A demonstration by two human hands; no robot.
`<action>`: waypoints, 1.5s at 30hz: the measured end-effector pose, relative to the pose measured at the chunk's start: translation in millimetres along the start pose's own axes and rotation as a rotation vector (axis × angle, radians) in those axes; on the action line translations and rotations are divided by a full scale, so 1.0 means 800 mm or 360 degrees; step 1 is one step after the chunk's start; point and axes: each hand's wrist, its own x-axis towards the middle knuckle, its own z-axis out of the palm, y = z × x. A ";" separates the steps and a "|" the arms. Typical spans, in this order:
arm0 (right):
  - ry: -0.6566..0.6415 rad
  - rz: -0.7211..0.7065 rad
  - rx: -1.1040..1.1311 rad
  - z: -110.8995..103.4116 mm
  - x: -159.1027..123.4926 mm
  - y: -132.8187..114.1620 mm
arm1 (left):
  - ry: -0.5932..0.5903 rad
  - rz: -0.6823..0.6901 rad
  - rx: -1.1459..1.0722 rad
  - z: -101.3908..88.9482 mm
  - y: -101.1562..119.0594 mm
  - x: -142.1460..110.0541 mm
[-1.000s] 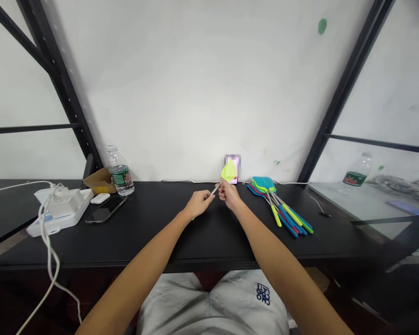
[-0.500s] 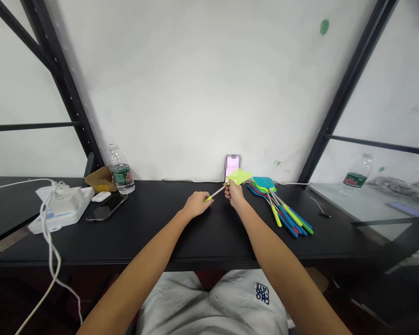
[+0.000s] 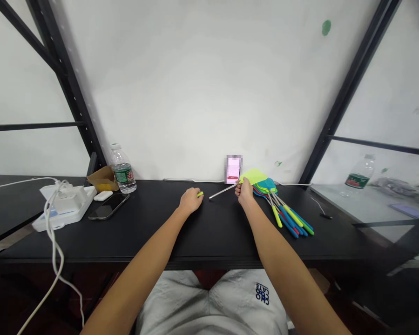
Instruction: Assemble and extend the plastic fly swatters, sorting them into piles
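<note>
My right hand [image 3: 245, 191] is closed round a yellow-green fly swatter [image 3: 253, 176] just below its head. The swatter's bare metal rod [image 3: 222, 191] sticks out to the left, over the black table [image 3: 209, 228]. My left hand [image 3: 190, 200] is closed on a yellow-green handle sleeve [image 3: 200, 194], which is apart from the rod's free end. The swatter's head lies over a pile of several coloured fly swatters [image 3: 282, 207] to the right of my right hand.
A phone [image 3: 233, 169] leans on the wall behind my hands. At the left stand a water bottle [image 3: 122, 170], a cardboard box [image 3: 102, 178], a dark phone [image 3: 109, 206] and a white charger with cables [image 3: 64, 204]. Black frame posts [image 3: 338, 111] flank the table.
The hands have drawn apart: the yellow-green handle sleeve has come off the rod and stays in my left hand. My right hand carried the swatter right, over the pile.
</note>
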 end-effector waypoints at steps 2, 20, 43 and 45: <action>-0.0024 -0.0001 -0.0036 -0.001 0.001 0.001 | 0.0002 -0.0049 0.0031 0.000 -0.003 0.001; -0.0547 -0.0062 -0.0363 0.025 -0.029 0.030 | 0.0208 0.0232 -0.0714 -0.015 0.034 -0.015; -0.0809 -0.0159 -0.0891 0.034 -0.045 0.053 | 0.0021 0.0307 -0.0586 0.000 0.033 -0.011; -0.0750 -0.0163 -0.0826 0.034 -0.043 0.048 | 0.0034 0.0307 -0.0583 0.000 0.033 -0.011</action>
